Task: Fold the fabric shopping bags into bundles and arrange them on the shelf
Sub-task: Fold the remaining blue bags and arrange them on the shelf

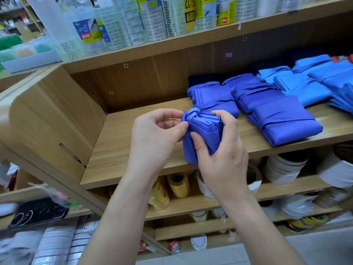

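Note:
A folded violet-blue fabric bag bundle (202,131) is held between both hands just in front of the wooden shelf (137,134). My left hand (154,138) pinches its wrapped strap at the bundle's left top edge with thumb and fingers. My right hand (223,150) grips the bundle from the right and below, fingers curled round it. On the shelf board behind lie finished violet-blue bundles (273,113) and, further right, lighter blue bundles (305,83).
The shelf's left half is bare wood beside a side panel (49,119). The board above carries plastic-wrapped rolls (152,18). Tape rolls (177,184) and white rolls (284,165) fill the shelf below. A phone case (38,211) hangs at lower left.

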